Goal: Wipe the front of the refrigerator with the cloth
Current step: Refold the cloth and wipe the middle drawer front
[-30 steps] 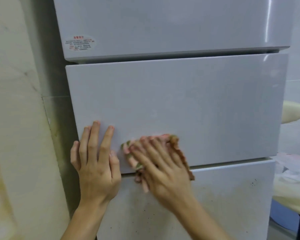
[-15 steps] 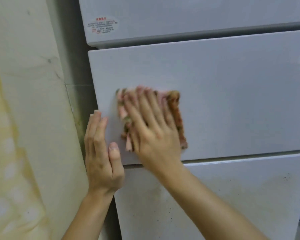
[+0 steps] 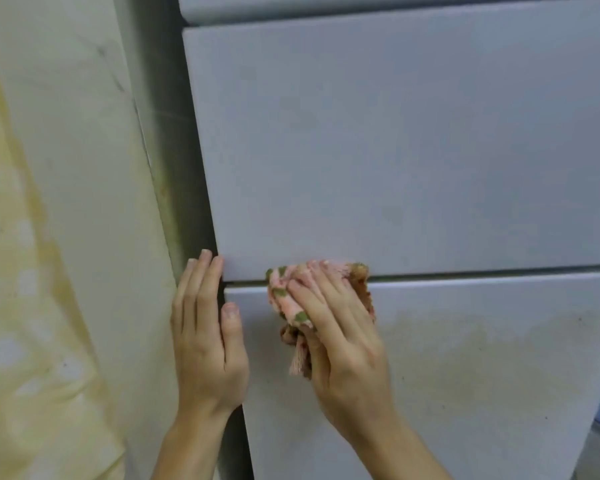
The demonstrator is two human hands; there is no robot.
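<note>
On the left stood a pale wall [image 3: 49, 237] with yellow stains. Next to it, the left hand [image 3: 205, 334] was open. Its fingers were straight and together along the left edge of the refrigerator [image 3: 413, 209], and its thumb lay on the bottom door [image 3: 482, 427]. Just to its right, the pink and green cloth [image 3: 284, 299] sat bunched over the dark gap between the middle door [image 3: 395, 133] and the bottom door. The right hand [image 3: 340, 341] lay flat on top, fingers almost straight, pressing it to the front. Its thumb was hidden. Farther right, the bottom door had brown dirty marks [image 3: 499, 337].
</note>
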